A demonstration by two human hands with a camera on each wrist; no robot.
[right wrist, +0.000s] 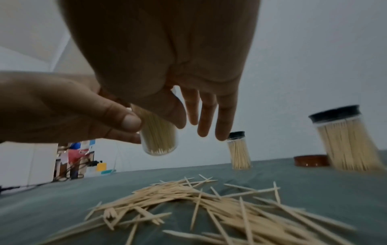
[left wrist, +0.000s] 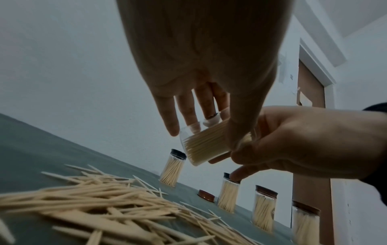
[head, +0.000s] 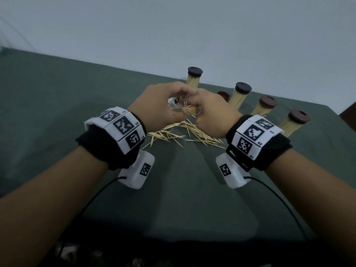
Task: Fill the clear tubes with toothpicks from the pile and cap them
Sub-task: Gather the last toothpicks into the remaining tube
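Hand-held clear tube full of toothpicks

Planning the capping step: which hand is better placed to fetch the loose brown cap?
Right. The loose brown cap lies just beyond the right hand; the left hand grips the filled tube.

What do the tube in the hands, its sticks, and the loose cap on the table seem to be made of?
Held tube: clear, glossy, likely plastic; fingers show through its wall.
Toothpicks inside: pale, matte, thin pointed sticks, probably wood or bamboo.
Loose brown cap: smooth, slightly shiny, probably plastic.
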